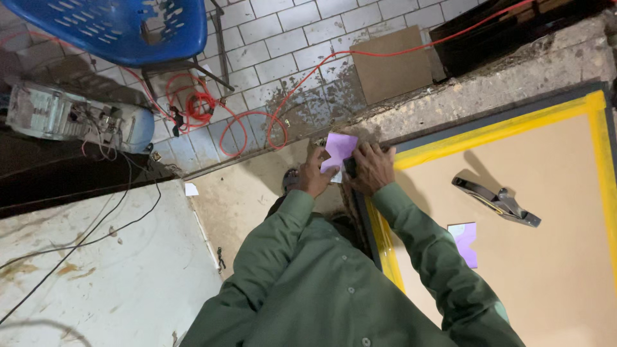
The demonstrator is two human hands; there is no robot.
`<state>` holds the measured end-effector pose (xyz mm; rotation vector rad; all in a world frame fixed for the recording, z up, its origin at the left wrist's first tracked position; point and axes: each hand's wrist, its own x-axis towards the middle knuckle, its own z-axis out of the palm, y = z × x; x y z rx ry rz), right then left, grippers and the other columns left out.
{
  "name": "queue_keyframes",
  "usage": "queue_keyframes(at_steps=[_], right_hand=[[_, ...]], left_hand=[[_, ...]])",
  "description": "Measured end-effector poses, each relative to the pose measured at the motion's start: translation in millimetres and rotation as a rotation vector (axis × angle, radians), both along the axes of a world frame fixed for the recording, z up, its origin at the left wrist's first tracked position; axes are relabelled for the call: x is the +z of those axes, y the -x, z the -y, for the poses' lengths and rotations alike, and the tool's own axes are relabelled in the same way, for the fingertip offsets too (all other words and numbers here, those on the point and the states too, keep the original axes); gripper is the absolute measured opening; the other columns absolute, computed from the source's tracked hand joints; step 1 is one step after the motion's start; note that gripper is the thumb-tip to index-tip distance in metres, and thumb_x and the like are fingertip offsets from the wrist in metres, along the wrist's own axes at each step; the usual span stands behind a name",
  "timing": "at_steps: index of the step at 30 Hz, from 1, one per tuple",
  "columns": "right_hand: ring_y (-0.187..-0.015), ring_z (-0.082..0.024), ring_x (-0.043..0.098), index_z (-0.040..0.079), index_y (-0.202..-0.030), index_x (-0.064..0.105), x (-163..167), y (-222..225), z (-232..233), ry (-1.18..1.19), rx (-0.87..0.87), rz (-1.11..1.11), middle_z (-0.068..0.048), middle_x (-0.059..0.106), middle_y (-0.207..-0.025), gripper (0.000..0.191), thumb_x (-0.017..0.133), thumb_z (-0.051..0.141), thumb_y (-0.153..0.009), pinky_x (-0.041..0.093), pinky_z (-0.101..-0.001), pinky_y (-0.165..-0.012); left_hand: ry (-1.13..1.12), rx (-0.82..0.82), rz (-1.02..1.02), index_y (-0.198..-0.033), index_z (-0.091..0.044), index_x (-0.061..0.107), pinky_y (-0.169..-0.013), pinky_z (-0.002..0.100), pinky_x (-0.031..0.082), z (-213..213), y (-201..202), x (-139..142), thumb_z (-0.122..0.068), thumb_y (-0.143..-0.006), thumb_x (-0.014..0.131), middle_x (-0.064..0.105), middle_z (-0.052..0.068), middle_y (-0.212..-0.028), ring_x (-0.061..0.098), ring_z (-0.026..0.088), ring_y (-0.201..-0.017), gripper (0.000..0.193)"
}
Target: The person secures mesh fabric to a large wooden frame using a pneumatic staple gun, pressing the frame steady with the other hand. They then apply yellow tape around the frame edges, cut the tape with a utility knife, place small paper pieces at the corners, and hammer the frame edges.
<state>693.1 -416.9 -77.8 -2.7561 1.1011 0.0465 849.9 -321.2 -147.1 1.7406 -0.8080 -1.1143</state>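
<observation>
Both my hands meet at the near corner of a large tan panel (pixel 553 193) edged with yellow tape and a dark frame. My left hand (pixel 313 175) holds a small purple sheet (pixel 339 148) by its lower left. My right hand (pixel 373 167) presses on the panel's corner beside the sheet and touches its right edge; something dark shows under its fingers, unclear what. My green sleeves (pixel 411 225) run down to the bottom of the view.
A second purple piece (pixel 465 243) and a grey metal clamp tool (pixel 498 202) lie on the panel. A red cable (pixel 250 122) loops over the white tiled floor. A blue plastic chair (pixel 128 26), a cardboard piece (pixel 392 64) and a machine with wires (pixel 64 115) stand around.
</observation>
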Motion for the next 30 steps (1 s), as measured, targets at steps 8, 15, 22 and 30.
queue_keyframes(at_steps=[8,15,22,30], right_hand=[[-0.112,-0.034,0.057,0.013,-0.112,0.061,8,-9,10,-0.050,0.055,-0.094,-0.014,0.060,-0.117,0.066,0.083,0.055,-0.065,0.039,-0.0622,-0.084],[-0.104,-0.034,0.061,0.013,-0.106,0.061,-2,-3,16,-0.078,0.053,-0.003,-0.012,0.063,-0.108,0.064,0.084,0.050,-0.059,0.038,-0.0606,-0.082],[-0.102,-0.036,0.060,0.013,-0.101,0.063,-15,1,21,-0.127,0.075,0.100,-0.013,0.062,-0.103,0.059,0.081,0.051,-0.060,0.038,-0.0562,-0.080],[-0.095,-0.036,0.060,0.006,-0.106,0.060,-18,0,30,-0.127,0.110,0.088,-0.016,0.060,-0.099,0.068,0.080,0.052,-0.060,0.037,-0.0554,-0.079]], left_hand=[[0.170,0.075,0.075,-0.122,-0.011,0.061,-0.080,0.038,0.060,-4,6,-12,-0.015,-0.077,0.088,0.078,0.011,-0.110,0.077,0.026,-0.100,0.052],[0.080,0.025,0.147,-0.130,-0.010,0.060,-0.083,0.041,0.060,0,-1,-11,-0.018,-0.072,0.093,0.077,0.018,-0.104,0.077,0.030,-0.099,0.067],[0.100,0.042,0.052,-0.129,-0.011,0.058,-0.062,0.039,0.064,3,-5,-5,-0.015,-0.070,0.090,0.079,0.017,-0.096,0.079,0.029,-0.078,0.067],[-0.089,-0.031,-0.066,-0.131,-0.015,0.055,-0.066,0.041,0.065,6,-14,-9,-0.015,-0.069,0.088,0.079,0.011,-0.096,0.080,0.028,-0.083,0.070]])
